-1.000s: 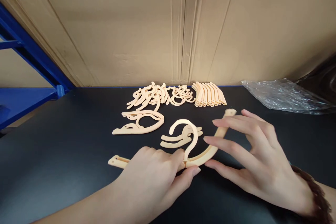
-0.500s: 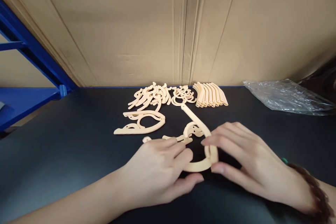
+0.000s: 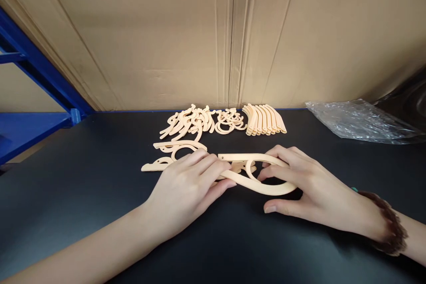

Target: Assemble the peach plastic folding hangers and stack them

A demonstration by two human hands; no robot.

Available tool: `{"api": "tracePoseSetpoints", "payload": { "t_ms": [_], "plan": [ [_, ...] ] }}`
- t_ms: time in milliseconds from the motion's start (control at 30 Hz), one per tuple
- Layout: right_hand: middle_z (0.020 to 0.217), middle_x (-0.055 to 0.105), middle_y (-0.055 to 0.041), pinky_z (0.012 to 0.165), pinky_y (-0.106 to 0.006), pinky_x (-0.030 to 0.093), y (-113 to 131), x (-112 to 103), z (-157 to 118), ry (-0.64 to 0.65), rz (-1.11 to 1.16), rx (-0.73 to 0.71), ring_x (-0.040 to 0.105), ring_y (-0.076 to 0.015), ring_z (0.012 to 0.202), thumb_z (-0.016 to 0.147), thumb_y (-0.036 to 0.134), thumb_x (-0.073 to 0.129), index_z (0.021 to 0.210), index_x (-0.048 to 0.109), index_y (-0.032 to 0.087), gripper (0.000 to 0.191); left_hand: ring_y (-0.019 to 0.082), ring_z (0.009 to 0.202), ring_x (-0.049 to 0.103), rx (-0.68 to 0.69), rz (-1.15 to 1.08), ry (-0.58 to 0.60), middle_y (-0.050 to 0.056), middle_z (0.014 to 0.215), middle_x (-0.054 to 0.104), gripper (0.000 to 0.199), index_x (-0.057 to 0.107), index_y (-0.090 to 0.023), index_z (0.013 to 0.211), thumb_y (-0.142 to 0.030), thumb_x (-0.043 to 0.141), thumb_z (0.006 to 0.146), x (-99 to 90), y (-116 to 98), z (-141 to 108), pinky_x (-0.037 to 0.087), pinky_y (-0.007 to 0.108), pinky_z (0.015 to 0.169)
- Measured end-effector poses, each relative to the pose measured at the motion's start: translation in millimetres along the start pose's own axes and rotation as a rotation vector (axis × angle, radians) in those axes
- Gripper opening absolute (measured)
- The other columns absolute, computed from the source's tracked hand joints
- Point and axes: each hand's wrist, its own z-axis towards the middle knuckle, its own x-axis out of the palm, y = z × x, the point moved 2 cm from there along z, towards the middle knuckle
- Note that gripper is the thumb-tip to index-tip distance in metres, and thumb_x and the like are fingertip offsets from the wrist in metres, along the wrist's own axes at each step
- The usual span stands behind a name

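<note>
Left hand: bare, no ring, no sleeve along visible forearm. Right hand: bare, nails short and unpainted; dark brown ruffled scrunchie around wrist, small teal bit showing at its near edge.

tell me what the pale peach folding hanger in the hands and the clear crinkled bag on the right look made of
Pale peach folding hanger: probably moulded plastic, matte, with even colour and smooth rounded edges. Clear crinkled bag: thin plastic film, glossy; it is see-through, with creases that catch the light.
</note>
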Motion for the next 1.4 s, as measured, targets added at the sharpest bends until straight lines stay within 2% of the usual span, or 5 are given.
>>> {"api": "tracePoseSetpoints", "payload": {
  "t_ms": [300,633,867,1233,1400],
  "plan": [
    [0.089,0.044,-0.0036,0.067,-0.032,0.044,-24.9,-14.1,1.2,-0.007,0.052,0.015,0.048,-0.0192,0.080,0.097,0.034,0.055,0.076,0.055,0.021,0.025,0.017,0.094,0.061,-0.183,-0.061,-0.023,0.004,0.110,0.064,0.037,0.042,-0.017,0.134,-0.022,0.052,0.099,1.2,4.9,-4.3,0.051,0.027,0.076],
    [0.087,0.040,-0.0026,0.066,-0.033,0.041,-54.1,-22.0,3.1,-0.031,-0.016,0.021,0.045,-0.0194,0.080,0.089,0.047,0.065,0.060,0.044,0.020,0.045,0.022,0.090,0.057,0.047,-0.049,0.126,0.005,0.102,0.066,0.019,0.064,-0.019,0.112,-0.029,0.057,0.097,9.9,0.1,-8.3,0.048,0.034,0.077],
    [0.086,0.040,-0.0026,0.072,-0.034,0.042,-58.5,-18.1,1.3,0.001,0.019,0.044,0.046,-0.0205,0.086,0.093,0.049,0.059,0.056,0.045,0.019,0.050,0.020,0.077,0.057,0.139,0.131,0.074,0.004,0.086,0.063,0.024,0.063,-0.015,0.103,-0.014,0.039,0.102,14.1,1.7,-10.1,0.045,0.033,0.069],
    [0.098,0.050,-0.0053,0.083,-0.038,0.044,-59.1,-12.1,4.0,0.029,0.058,0.098,0.053,-0.0215,0.093,0.090,0.049,0.063,0.054,0.043,0.019,0.051,0.024,0.079,0.061,0.192,0.312,0.127,0.006,0.086,0.064,0.027,0.062,-0.009,0.113,-0.004,0.039,0.099,4.1,-3.1,-2.2,0.044,0.037,0.074],
    [0.110,0.053,-0.0069,0.090,-0.036,0.047,-66.5,-7.3,2.6,0.065,0.222,0.100,0.055,-0.0247,0.110,0.089,0.047,0.065,0.062,0.056,0.019,0.040,0.023,0.075,0.062,0.067,0.292,0.078,0.007,0.090,0.064,0.045,0.061,-0.012,0.115,0.008,0.031,0.088,0.3,1.8,-2.1,0.047,0.035,0.069]
  ]
}}
